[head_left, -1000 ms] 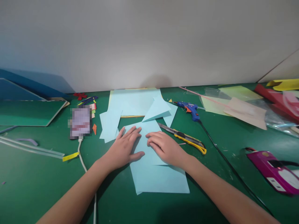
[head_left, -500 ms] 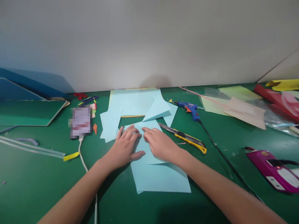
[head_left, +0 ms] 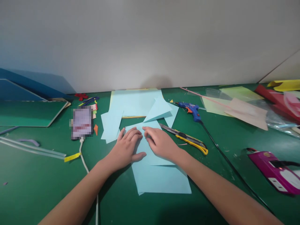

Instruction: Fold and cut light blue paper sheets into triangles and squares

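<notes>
Now the right hand (head_left: 161, 142), unclenched, is set farther up the blue paper (head_left: 145, 150); the left hand (head_left: 127, 145) is kept spread.

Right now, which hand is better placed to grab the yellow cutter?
Probably the right hand: it lies between the yellow cutter and the left hand, which rests on the blue paper.

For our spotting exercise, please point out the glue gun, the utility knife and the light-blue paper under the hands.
Glue gun (head_left: 193, 108), head view: blue body.
Utility knife (head_left: 186, 137), head view: middle of its length.
Light-blue paper (head_left: 159, 178), head view: near part.
</notes>
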A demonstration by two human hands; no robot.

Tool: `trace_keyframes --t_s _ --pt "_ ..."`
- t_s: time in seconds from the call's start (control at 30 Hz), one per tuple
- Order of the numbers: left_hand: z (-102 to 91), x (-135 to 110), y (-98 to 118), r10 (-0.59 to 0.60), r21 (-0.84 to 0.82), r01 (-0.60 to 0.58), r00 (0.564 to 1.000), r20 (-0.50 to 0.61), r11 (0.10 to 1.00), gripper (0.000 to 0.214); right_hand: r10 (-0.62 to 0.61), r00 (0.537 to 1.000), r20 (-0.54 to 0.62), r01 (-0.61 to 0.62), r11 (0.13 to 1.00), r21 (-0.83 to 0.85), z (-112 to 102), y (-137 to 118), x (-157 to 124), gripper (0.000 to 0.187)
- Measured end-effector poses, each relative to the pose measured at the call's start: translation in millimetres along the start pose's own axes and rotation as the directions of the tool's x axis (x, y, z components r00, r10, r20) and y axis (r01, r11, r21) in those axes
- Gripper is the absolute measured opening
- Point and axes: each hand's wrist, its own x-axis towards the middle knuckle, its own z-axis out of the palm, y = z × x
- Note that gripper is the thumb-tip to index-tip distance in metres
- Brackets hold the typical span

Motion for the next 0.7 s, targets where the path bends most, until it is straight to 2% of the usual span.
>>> trace_keyframes --t_s 0.17,0.33,0.57,0.7 --pt "0.3 -1.1 -0.8 0.006 -0.015 -0.006 1.000 -0.008 1.000 0.042 -0.100 0.993 -0.059 0.095 0.992 -0.087 10.7 2.2 -1.5 0.022" --pt "0.3 -2.3 -2.2 0.034 -0.056 -0.035 0.999 -0.013 0.998 0.067 -0.134 0.990 -0.049 0.126 0.982 -0.139 13.2 3.6 -2.3 0.022" --pt "-3.9 -1.7 -0.5 0.045 -0.056 -0.043 0.998 0.045 0.998 0.061 -0.106 0.994 0.026 0.109 0.979 -0.174 13.4 1.0 0.7 0.028" --pt "-5.6 -1.0 0.9 0.035 -0.067 -0.032 0.998 0.048 0.997 0.060 -0.035 0.996 0.082 0.047 0.987 -0.151 10.3 -2.7 5.8 0.044"
